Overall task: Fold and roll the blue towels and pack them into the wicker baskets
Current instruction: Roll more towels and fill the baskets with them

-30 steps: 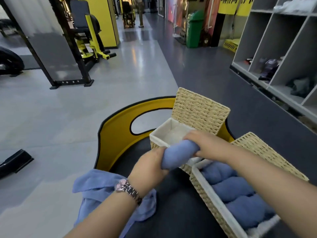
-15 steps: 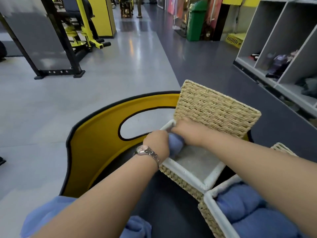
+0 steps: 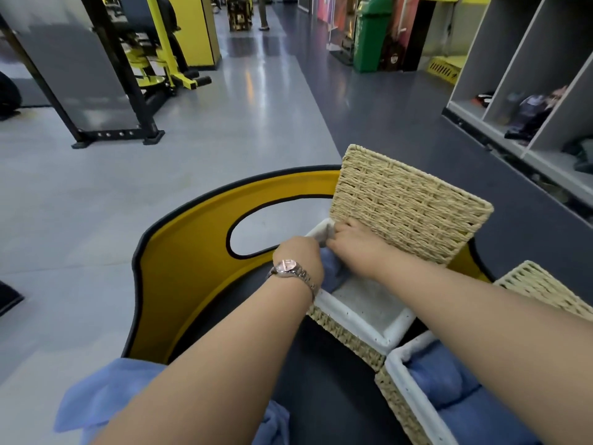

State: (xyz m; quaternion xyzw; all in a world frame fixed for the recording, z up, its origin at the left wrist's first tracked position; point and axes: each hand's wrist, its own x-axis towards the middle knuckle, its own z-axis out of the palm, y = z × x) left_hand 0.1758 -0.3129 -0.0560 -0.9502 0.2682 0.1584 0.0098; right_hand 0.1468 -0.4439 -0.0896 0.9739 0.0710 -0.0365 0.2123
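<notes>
Left hand [image 3: 300, 260], wristwatch at the wrist, and right hand [image 3: 354, 240] close together, both curled onto a rolled blue towel [image 3: 333, 273] pressed into the far left corner of a white-lined square wicker basket [image 3: 362, 326], its woven lid [image 3: 404, 203] upright at 12 o'clock. Second wicker basket [image 3: 404, 380] at 5 o'clock, touching the first, holds rolled blue towels [image 3: 439, 380]. Loose blue towel [image 3: 106, 393] at 7 o'clock.
</notes>
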